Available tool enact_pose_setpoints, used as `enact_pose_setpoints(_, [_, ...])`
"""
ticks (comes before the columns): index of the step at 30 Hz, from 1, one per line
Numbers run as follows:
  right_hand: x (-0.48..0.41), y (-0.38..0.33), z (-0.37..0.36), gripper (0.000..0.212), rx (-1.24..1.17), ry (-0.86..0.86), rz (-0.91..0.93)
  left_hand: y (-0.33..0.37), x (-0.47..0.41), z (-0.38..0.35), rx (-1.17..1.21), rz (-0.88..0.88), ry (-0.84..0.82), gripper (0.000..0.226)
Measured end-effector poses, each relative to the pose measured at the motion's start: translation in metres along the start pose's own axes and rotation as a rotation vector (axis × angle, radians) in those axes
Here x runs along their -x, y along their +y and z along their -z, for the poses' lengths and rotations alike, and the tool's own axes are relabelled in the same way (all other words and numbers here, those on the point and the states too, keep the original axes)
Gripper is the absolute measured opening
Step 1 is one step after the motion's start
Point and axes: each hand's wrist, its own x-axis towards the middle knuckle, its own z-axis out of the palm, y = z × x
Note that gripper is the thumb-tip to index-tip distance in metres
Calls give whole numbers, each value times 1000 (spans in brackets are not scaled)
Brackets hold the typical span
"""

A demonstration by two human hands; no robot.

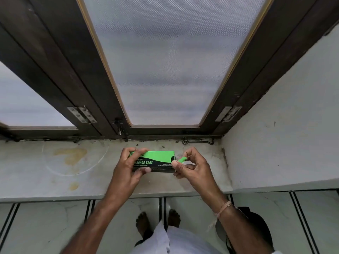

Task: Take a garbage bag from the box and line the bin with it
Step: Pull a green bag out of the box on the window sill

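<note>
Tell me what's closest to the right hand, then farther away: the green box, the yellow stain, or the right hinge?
1. The green box: the right hand pinches its end.
2. The right hinge: behind the hand, on the window frame.
3. The yellow stain: far left on the sill.

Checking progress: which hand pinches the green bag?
The right hand pinches the green bag at the box end; the left hand only grips the box.

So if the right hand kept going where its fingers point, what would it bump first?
Most likely the garbage bag box: the right hand points its fingers left at the box's end, pinching a green piece there.
</note>
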Motion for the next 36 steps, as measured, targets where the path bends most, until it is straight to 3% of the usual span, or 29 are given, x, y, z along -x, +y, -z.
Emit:
enact_pose_setpoints(2, [1,-3,2,25,-216,-10,-48,0,-1,6,63,-11,9,53])
enact_pose_setpoints(4, [-1,-2,4,18,-277,-5,-69,3,0,12,84,-13,35,52])
enact_pose_setpoints(7, [-1,9,2,31,189,148,78,7,3,15,86,-13,51,52])
enact_pose_setpoints(9, [3,13,0,31,573,282,294,11,7,16,89,-17,62,52])
enact_pose_setpoints(10, [5,13,-1,29,629,278,380,14,9,16,91,-22,71,51])
enact_pose_setpoints(14, [9,7,-2,40,377,32,382,25,17,14,89,-35,86,48])
enact_pose_setpoints(21, [15,3,7,7,86,-1,378,32,26,12,63,-3,147,51])
enact_pose_setpoints(23, [16,3,7,13,16,1,357,35,27,10,64,9,167,51])
enact_pose_setpoints(25, [15,7,8,6,-48,-29,315,38,30,8,66,13,182,50])
enact_pose_setpoints(27, [14,6,4,16,-68,-31,272,40,31,6,83,8,169,51])
enact_pose_setpoints(31, [11,6,2,31,126,2,319,48,33,-4,62,-11,165,52])
enact_pose_setpoints(36, [8,8,22,36,-248,-137,78,61,27,3,-122,-67,173,52])
